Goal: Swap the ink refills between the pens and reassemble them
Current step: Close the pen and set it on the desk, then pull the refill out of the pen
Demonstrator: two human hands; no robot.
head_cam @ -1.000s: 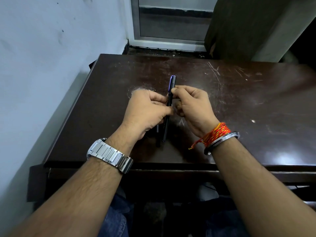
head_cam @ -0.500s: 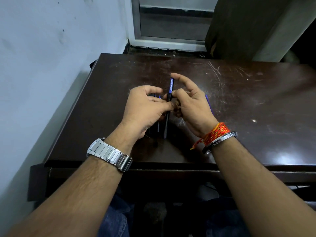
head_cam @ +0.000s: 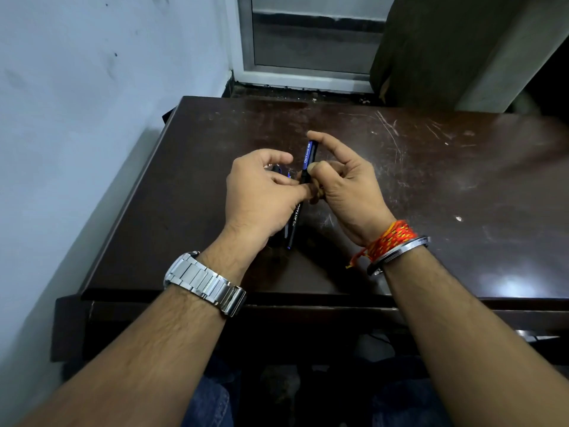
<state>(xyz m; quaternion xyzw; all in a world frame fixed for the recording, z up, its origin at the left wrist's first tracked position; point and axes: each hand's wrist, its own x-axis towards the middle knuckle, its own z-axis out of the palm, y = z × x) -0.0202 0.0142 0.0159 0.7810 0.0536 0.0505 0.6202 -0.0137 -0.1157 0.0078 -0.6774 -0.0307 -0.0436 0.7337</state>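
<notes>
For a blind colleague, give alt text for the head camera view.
A left hand and right hand pinch a black-and-blue pen above a dark scratched desk, right forefinger raised. More pen parts lie under the left hand.

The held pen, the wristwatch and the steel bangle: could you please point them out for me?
held pen (head_cam: 309, 155): head view, on its blue printed barrel.
wristwatch (head_cam: 205, 282): head view, on the metal strap links.
steel bangle (head_cam: 400, 253): head view, on its outer rim.
</notes>
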